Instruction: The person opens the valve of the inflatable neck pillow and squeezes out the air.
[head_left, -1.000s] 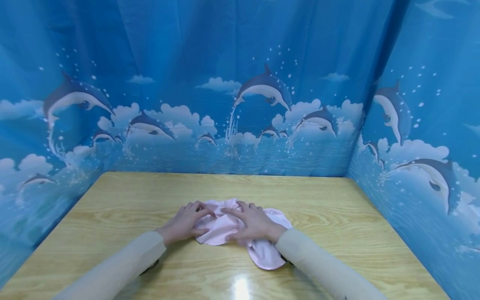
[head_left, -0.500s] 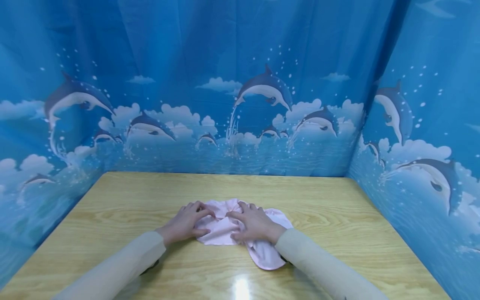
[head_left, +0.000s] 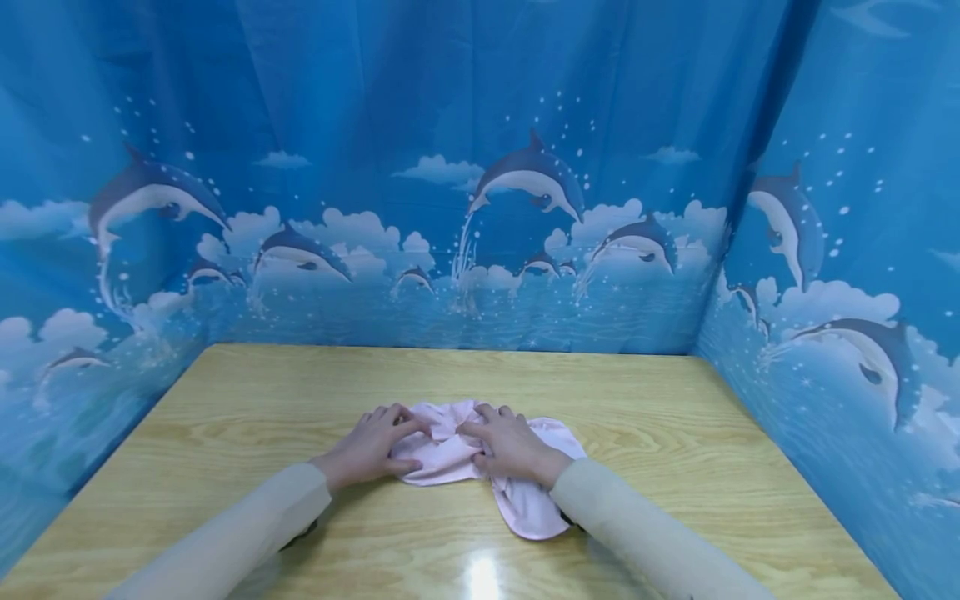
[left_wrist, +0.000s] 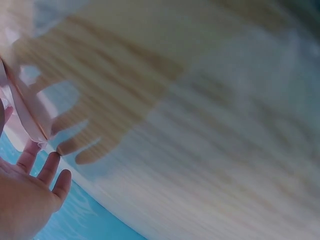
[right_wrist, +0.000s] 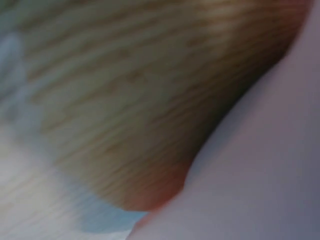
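Observation:
A crumpled pale pink cloth (head_left: pixel 442 458) with a rounded flap lies across the middle of the table. My left hand (head_left: pixel 369 448) rests at its left side, thumb and index finger spread apart on the fabric. In the left wrist view, that hand's outer fingers (left_wrist: pixel 48 170) extend beside the cloth's edge (left_wrist: pixel 27 120). My right hand (head_left: pixel 513 446) lies over the middle of the cloth and gathers folds between thumb and fingers. The rounded flap hangs out below the right wrist. Pale cloth (right_wrist: pixel 260 165) fills much of the right wrist view, hiding most of the right hand's fingers.
The wood-grain table (head_left: pixel 300 383) carries a bright light reflection near its front. A blue curtain (head_left: pixel 420 100) printed with dolphins stands behind the table and along both sides.
My right thumb and fingers have drawn closer together, pulling the cloth's near edge inward and bunching its middle. The left hand has stayed almost in place.

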